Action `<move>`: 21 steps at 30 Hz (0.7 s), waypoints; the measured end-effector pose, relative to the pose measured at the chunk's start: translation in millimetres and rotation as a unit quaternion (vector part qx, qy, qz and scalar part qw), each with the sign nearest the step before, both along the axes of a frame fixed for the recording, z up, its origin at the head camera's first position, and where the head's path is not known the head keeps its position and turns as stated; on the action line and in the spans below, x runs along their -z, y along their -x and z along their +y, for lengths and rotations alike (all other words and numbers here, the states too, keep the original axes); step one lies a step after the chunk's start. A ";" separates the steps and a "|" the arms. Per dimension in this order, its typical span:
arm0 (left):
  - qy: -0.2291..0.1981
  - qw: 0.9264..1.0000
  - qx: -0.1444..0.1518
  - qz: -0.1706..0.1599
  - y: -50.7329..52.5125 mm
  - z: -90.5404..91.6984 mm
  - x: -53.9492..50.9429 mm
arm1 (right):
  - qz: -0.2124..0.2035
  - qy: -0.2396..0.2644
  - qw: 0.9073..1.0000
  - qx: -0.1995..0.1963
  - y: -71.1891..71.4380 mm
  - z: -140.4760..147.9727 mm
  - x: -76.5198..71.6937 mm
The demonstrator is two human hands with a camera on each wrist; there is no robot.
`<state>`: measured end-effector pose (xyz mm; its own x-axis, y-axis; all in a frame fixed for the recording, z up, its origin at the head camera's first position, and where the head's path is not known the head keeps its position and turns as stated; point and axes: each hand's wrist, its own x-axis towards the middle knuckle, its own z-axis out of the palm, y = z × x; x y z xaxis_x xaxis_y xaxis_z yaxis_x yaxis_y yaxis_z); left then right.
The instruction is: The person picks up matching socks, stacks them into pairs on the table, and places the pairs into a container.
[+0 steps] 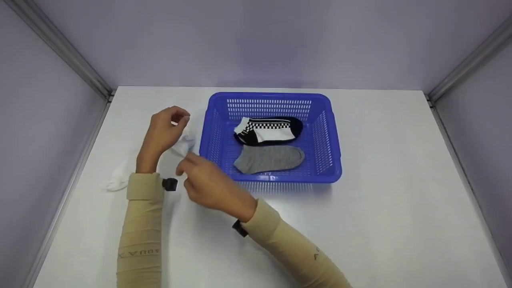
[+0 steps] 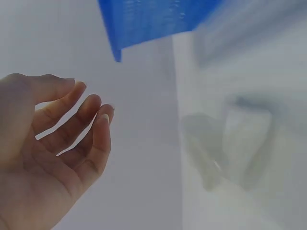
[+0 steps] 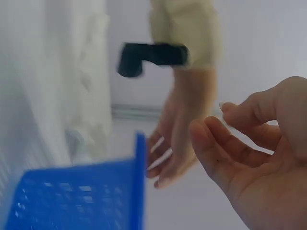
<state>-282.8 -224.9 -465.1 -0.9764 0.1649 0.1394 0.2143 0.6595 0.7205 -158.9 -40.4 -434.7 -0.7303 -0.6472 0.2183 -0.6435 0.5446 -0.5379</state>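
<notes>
My left hand (image 1: 162,130) is above the table, left of the blue basket (image 1: 335,160), its fingers loosely bent around nothing. In the left wrist view there is a gap between thumb and fingers. Nearer the front, my right hand (image 1: 214,186) hovers by the basket's front left corner, also holding nothing; the right wrist view shows its fingers relaxed. A crumpled white cloth item (image 1: 185,145), perhaps a sock, lies under the hands, partly hidden. In the basket, a black-and-white checkered sock (image 1: 274,131) lies behind a grey sock (image 1: 272,159).
Another white item (image 1: 118,178), sock-like, lies at the left, partly covered by the left forearm. The white table (image 1: 384,180) is bounded by pale walls at the back and both sides. The basket stands in the middle toward the back.
</notes>
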 end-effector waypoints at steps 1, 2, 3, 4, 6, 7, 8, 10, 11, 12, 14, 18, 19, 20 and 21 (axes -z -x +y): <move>-0.001 1.000 -0.001 -0.006 0.0 -3.0 3.3 | 0.020 -0.038 0.999 -0.008 -3.6 -8.2 5.2; -0.002 1.000 -0.002 -0.013 -0.6 -5.8 6.3 | 0.036 -0.075 0.996 -0.014 -6.6 -15.9 11.3; -0.003 1.000 -0.002 -0.020 -1.4 -8.3 9.2 | 0.047 -0.109 0.993 -0.016 -8.6 -22.9 18.2; -0.001 1.000 -0.003 -0.028 -1.7 -10.8 12.7 | 0.055 -0.137 0.989 -0.017 -9.4 -29.6 25.9; 0.008 0.999 -0.004 -0.042 -2.3 -15.2 20.6 | 0.052 -0.176 0.983 -0.005 -8.3 -40.6 42.8; 0.015 0.999 -0.004 -0.050 -2.8 -16.9 24.4 | 0.045 -0.187 0.981 0.006 -6.8 -45.0 51.8; 0.025 0.998 -0.002 -0.057 -3.5 -18.4 28.4 | 0.037 -0.195 0.980 0.018 -4.9 -48.4 60.5; 0.051 0.996 0.005 -0.067 -3.7 -21.5 35.1 | 0.032 -0.209 0.977 0.037 0.5 -53.6 75.8; 0.064 0.995 0.008 -0.071 -3.8 -22.8 38.4 | 0.021 -0.210 0.976 0.046 2.6 -54.9 82.6; 0.077 0.994 0.010 -0.074 -3.9 -23.7 41.2 | 0.019 -0.218 0.974 0.050 4.9 -55.6 88.4; 0.100 0.992 0.011 -0.079 -3.9 -25.2 46.0 | 0.002 -0.227 0.972 0.054 9.2 -55.2 97.0; 0.113 0.988 0.001 -0.104 -5.1 -27.3 51.0 | -0.044 -0.223 0.972 0.063 15.4 -50.4 105.8; 0.113 0.987 -0.001 -0.114 -6.3 -27.8 51.5 | -0.050 -0.222 0.972 0.065 16.0 -48.9 106.9; 0.112 0.986 -0.002 -0.125 -8.1 -28.6 51.6 | -0.051 -0.223 0.971 0.066 16.3 -47.5 107.5; 0.111 0.985 -0.002 -0.136 -10.1 -29.6 51.5 | -0.045 -0.226 0.971 0.066 16.2 -46.3 107.9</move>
